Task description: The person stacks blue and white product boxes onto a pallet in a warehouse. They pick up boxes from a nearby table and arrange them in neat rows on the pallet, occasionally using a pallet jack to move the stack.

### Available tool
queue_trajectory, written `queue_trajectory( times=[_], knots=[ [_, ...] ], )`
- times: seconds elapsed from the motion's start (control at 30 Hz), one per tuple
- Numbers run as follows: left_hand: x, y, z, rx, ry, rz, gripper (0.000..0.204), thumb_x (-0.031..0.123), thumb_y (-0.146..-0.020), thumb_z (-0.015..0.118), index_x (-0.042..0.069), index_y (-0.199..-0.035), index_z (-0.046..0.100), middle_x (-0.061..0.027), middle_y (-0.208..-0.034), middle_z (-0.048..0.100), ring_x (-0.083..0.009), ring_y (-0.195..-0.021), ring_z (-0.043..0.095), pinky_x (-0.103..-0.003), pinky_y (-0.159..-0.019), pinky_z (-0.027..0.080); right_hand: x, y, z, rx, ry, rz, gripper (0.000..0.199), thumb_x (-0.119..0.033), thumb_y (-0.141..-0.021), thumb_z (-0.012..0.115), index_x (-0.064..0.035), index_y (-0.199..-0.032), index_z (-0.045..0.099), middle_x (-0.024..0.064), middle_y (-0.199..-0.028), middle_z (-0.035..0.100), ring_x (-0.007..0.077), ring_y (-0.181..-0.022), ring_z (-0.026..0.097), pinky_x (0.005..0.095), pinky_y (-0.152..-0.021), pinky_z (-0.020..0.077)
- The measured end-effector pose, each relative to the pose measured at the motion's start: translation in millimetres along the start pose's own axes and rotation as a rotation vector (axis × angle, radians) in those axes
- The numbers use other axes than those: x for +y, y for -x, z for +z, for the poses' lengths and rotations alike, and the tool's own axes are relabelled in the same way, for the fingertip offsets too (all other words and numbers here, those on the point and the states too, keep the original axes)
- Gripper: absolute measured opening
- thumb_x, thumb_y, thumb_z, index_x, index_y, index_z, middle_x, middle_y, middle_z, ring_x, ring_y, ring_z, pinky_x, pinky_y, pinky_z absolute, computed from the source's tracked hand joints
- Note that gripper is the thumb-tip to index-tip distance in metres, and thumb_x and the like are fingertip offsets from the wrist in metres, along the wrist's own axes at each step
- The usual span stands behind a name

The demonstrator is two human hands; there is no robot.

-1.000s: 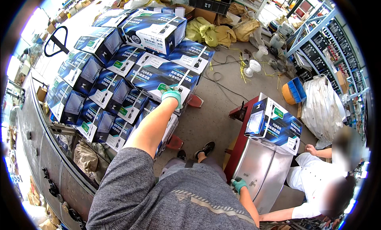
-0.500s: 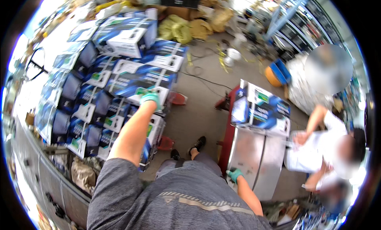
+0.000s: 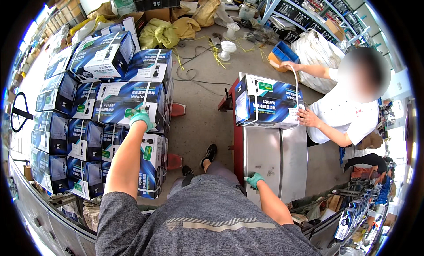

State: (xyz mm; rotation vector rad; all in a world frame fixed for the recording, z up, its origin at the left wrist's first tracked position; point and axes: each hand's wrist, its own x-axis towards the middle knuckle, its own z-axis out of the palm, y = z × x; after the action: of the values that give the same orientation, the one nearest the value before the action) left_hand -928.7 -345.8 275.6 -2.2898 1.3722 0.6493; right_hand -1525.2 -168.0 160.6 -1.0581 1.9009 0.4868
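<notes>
My left hand (image 3: 141, 119), in a green glove, lies with fingers spread on a blue, white and black printed carton (image 3: 130, 97). This carton sits on top of a large stack of matching cartons (image 3: 85, 138) at my left. My right hand (image 3: 255, 181), in a similar glove, rests on the left edge of a metal-topped bench (image 3: 262, 156) with red sides. Its fingers look stretched out, with nothing in them. At the bench's far end stands another such carton (image 3: 269, 101). A co-worker's hand (image 3: 310, 117) touches its right side, while the co-worker's other hand (image 3: 290, 66) holds a white strap (image 3: 295, 79).
Red pallet feet (image 3: 178, 109) stick out beside the stack. A black cable (image 3: 194, 78), yellow strapping scraps and white spools (image 3: 227, 50) lie on the floor ahead. Blue shelving (image 3: 304, 13) stands at the far right. A grey cabinet (image 3: 39, 216) runs along the near left.
My view has turned, shifting stack and bench leftward in the picture. The co-worker's hands have come to the bench carton and strap. My hands stay on the carton and the bench edge.
</notes>
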Motion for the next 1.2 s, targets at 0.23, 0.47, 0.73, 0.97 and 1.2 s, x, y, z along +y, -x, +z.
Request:
queue_trajectory(
  times=[0.23,0.47,0.73,0.97,1.2],
  knots=[
    [-3.0,-4.0,4.5,0.011,-0.028,-0.026,0.123,0.057,-0.074,0.08,0.009,-0.16,0.006,-0.0333,-0.16,0.013,-0.054,-0.144,0.026,-0.053,-0.118,0.03,-16.8,17.2,-9.6,0.001,0.042,0.051,0.055,-0.05,-0.083,0.075,0.0041,-0.093,0.068,0.0168,-0.075,0.069,0.0277,-0.062,0.067,0.0424,-0.06,0.0549],
    [-2.4,-1.3,2.2,0.014,-0.004,0.007,0.12,0.053,-0.075,0.08,0.003,-0.159,0.01,-0.0341,-0.159,0.015,-0.052,-0.146,0.024,-0.053,-0.119,0.028,-12.8,12.6,-10.3,-0.021,0.043,0.01,0.061,-0.05,-0.083,0.074,0.0087,-0.1,0.065,0.0199,-0.081,0.069,0.0297,-0.067,0.069,0.0482,-0.058,0.0568],
    [1.5,-5.2,2.3,-0.005,0.008,-0.028,0.121,0.052,-0.073,0.082,0.011,-0.16,0.009,-0.0332,-0.16,0.014,-0.055,-0.143,0.026,-0.051,-0.117,0.033,11.7,-8.5,8.5,0.109,0.055,-0.05,0.071,-0.053,-0.082,0.074,0.0051,-0.12,0.06,0.0211,-0.102,0.068,0.031,-0.082,0.069,0.0474,-0.069,0.0554],
    [-7.8,-11.2,11.6,0.04,0.065,0.005,0.122,0.047,-0.069,0.086,0.01,-0.159,0.013,-0.0334,-0.159,0.018,-0.0528,-0.144,0.027,-0.051,-0.118,0.032,9.0,6.5,-21.9,-0.16,-0.197,-0.118,0.067,-0.054,-0.089,0.067,-0.0005,-0.128,0.059,0.018,-0.118,0.069,0.0277,-0.095,0.069,0.0414,-0.084,0.0558],
    [12.9,16.1,-2.2,0.079,0.078,0.007,0.113,0.044,-0.074,0.084,0.008,-0.158,0.017,-0.0312,-0.16,0.018,-0.0512,-0.145,0.026,-0.047,-0.117,0.035,-48.1,71.4,-231.9,0.061,-0.865,-0.726,0.025,-0.03,-0.1,0.062,-0.0058,-0.103,0.066,0.0059,-0.089,0.07,0.0164,-0.073,0.07,0.0291,-0.057,0.0544]
  ],
)
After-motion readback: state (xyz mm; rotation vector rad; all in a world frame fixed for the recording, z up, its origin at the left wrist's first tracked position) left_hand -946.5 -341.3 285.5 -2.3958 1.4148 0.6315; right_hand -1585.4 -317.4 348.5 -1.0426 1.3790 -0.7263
